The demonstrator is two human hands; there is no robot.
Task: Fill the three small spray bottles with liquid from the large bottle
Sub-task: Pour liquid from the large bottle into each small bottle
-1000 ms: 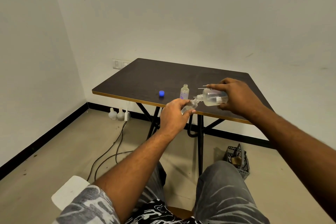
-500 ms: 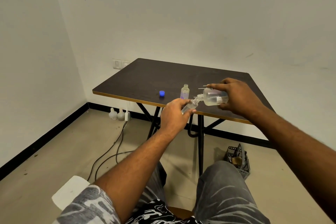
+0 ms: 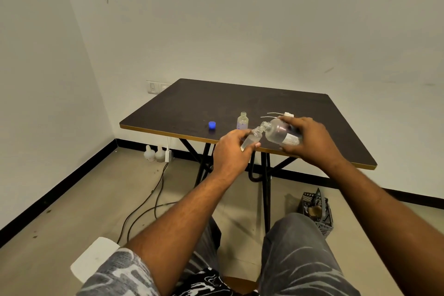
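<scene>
My right hand [image 3: 310,142] grips the large clear bottle [image 3: 278,131], tipped on its side with its open mouth pointing left. My left hand [image 3: 230,154] holds a small clear spray bottle [image 3: 252,139] tilted, its open neck right at the large bottle's mouth. Both are over the near edge of the dark table [image 3: 252,103]. A second small bottle [image 3: 242,121] stands upright and uncapped on the table just behind them. A blue cap [image 3: 212,125] lies to its left. White spray heads with thin tubes [image 3: 286,114] lie behind my right hand, partly hidden.
The table's gold-trimmed front edge [image 3: 168,133] runs just under my hands. On the floor, cables [image 3: 153,194] trail at the left, two white jugs [image 3: 153,154] stand by the wall, and a black crate [image 3: 317,211] sits at the right.
Both hands and the two bottles stay in almost the same pose, mouth to neck. No clear shift.
</scene>
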